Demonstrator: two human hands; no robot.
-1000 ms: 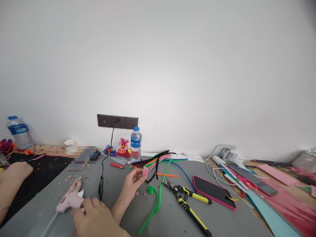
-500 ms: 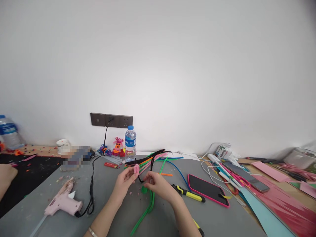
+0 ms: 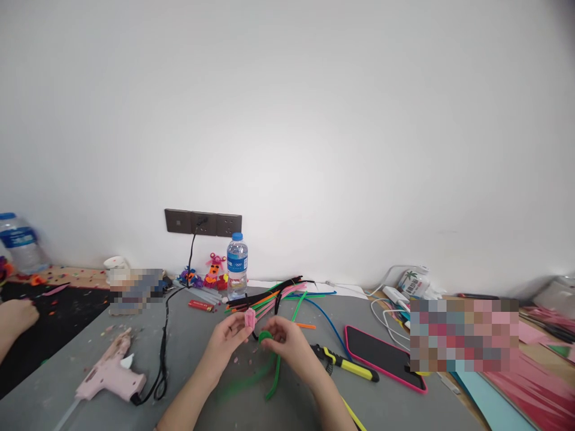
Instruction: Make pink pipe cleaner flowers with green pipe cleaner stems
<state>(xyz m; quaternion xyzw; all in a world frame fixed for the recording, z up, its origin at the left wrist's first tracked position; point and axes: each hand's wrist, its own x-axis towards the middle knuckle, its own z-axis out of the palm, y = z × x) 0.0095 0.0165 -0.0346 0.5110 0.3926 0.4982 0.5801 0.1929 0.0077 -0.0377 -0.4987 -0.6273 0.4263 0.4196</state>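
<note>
My left hand [image 3: 223, 340] is closed in a pinch around a small pink fuzzy piece [image 3: 250, 318], held upright at the fingertips. Just to its right, my right hand [image 3: 290, 344] pinches a round green coil [image 3: 265, 336], which looks like rolled pipe cleaner. A green strand [image 3: 272, 386] hangs below the right hand, and a blurred green streak sweeps left of it. Behind both hands lies a bundle of coloured pipe cleaners [image 3: 263, 297]. Pliers with yellow-and-black handles [image 3: 350, 365] rest right of my right hand.
A pink glue gun [image 3: 112, 374] lies at left, its black cord running to the wall socket [image 3: 203, 222]. A water bottle [image 3: 237, 266] stands behind the hands. A pink-edged phone [image 3: 384, 358] lies at right. Another person's hand [image 3: 18, 320] is at far left.
My right hand has brought the green coil up towards the pink piece, and the coil shows more clearly. The long green tail has swung and blurred. My left hand keeps its pinch.
</note>
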